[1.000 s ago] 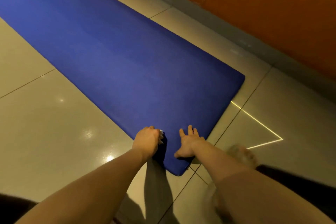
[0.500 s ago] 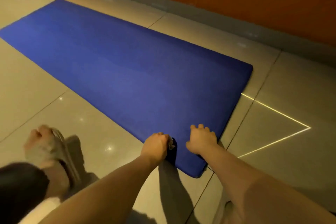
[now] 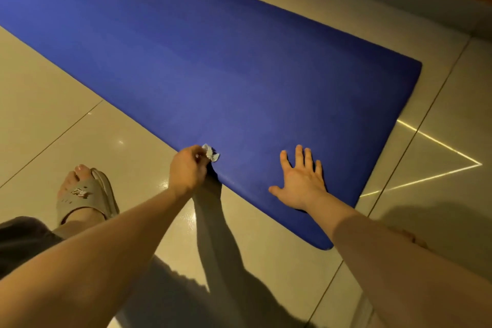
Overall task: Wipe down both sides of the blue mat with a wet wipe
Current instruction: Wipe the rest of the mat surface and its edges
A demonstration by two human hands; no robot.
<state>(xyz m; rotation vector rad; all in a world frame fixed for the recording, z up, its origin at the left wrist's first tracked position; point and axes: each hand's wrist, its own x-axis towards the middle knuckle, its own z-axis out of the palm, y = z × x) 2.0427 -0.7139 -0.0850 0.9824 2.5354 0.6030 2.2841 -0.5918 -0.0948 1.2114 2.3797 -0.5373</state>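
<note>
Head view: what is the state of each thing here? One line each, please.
blue mat: unrolled, flat on the tiled floor.
wet wipe: crumpled, pinched by the left hand at the mat's near edge.
left hand: fingers curled round the wipe.
right hand: fingers spread, palm flat on the mat.
slipper: worn, on the floor beside the mat.

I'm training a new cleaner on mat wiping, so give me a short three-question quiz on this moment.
1. True or false: the right hand lies flat, fingers spread, on the long blue rectangular mat.
2. What does the left hand grip? A) a spray bottle B) a crumpled white wet wipe C) nothing
3. Fill in: the beige slide sandal stands on the ___, beside the mat.
Key: 1 true; 2 B; 3 tiled floor.
</note>
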